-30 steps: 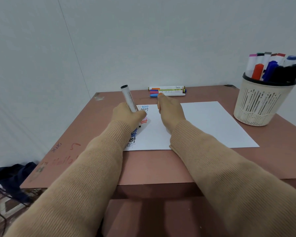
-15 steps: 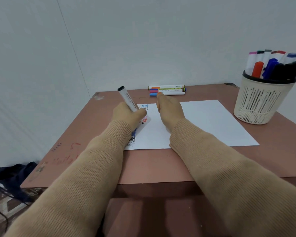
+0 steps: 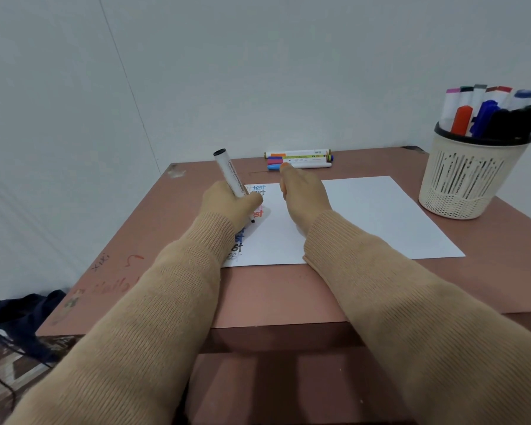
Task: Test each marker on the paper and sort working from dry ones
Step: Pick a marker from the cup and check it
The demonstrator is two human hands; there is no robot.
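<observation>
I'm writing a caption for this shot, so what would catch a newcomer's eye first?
The left hand grips a marker, tip down over a white paper, beside test words written in several colours. The right hand lies flat on the sheet. On the right of the table stands a pale basket crammed with upright markers, and loose markers lie side by side at the far edge.

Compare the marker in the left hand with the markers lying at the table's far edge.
The held marker stands tilted, gripped by the left hand, tip down at the paper; the lying markers rest flat on the table. The held marker's tip is bare; the lying markers wear coloured caps. All have white barrels.
</observation>
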